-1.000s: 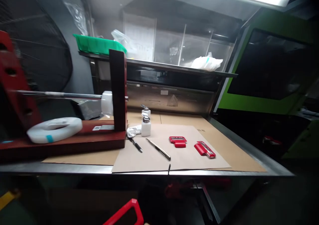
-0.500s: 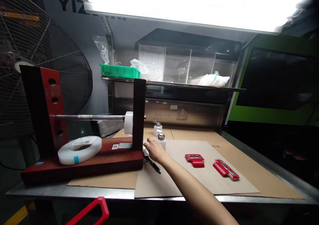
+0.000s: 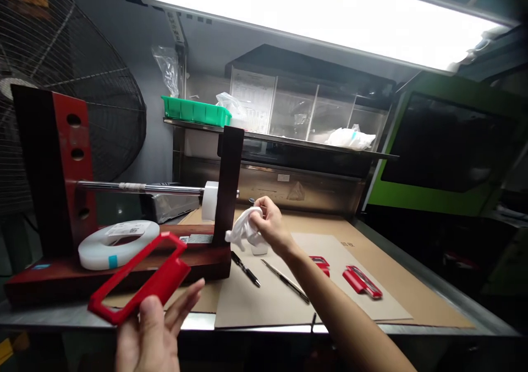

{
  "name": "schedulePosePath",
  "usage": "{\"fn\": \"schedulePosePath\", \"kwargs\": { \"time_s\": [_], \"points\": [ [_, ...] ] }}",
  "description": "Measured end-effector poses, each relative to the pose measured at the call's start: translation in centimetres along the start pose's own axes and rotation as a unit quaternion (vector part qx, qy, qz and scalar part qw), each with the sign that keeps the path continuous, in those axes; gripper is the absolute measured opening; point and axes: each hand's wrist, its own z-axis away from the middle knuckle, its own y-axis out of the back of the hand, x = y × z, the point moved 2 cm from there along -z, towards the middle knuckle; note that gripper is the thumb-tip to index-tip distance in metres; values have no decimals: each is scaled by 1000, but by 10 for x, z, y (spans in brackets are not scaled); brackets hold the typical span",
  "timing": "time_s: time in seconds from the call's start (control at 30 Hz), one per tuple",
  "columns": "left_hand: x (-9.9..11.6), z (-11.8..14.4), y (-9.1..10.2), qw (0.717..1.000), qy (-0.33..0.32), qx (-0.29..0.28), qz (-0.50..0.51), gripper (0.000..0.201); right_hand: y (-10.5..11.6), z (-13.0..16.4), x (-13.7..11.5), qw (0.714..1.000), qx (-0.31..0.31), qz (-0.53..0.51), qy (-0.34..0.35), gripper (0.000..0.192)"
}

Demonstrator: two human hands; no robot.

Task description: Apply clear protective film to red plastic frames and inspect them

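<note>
Reference: the wooden stand [image 3: 229, 185]. On its base, toward the left, lies a milky roll [image 3: 93, 255], untouched. In front of the stand, the left hand [image 3: 150, 333] grasps a red frame [image 3: 164, 284], thumb against the near face, other fingers partly spread; the frame is tilted and appears held up off the table. Just right of the stand, the right hand [image 3: 270, 223] pinches a crumpled white cloth [image 3: 243, 230]. A white bottle [image 3: 259, 250] shows partly behind it.

Progress, as I judge it: frame and cloth are both in hand but apart; no contact between them. Farther right of the stand, a partly hidden red part [image 3: 324, 267] and another red part [image 3: 355, 280] lie down, neither held. Finished or waiting: cannot tell.

Room: the stand's base crowds the frame from behind, and the table's front edge [image 3: 198, 322] runs before the stand. The stand's right post rises just beside the cloth. Right of the stand, the paper sheet [image 3: 256, 311] offers more room, though a black pen [image 3: 247, 271] and a slim metal stick [image 3: 286, 282] lie there.
</note>
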Motion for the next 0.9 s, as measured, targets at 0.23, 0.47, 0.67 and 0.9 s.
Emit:
{"fn": "schedulePosePath", "kwargs": {
  "time_s": [0.23,0.47,0.67,0.9],
  "points": [
    [-7,14,-26,992,-50,5,-112,46,-7,110,-58,988,-77,-44,124,23],
    [3,26,0,962,-87,-14,-258,48,-7,155,-30,918,-244,-296,-105,46],
    [6,39,6,970,-34,-47,-238,51,-1,196,-16,760,-317,-532,-198,35],
    [-19,59,9,979,40,-46,-193,54,-22,221,-18,679,-22,-693,-242,39]
  ]
}}
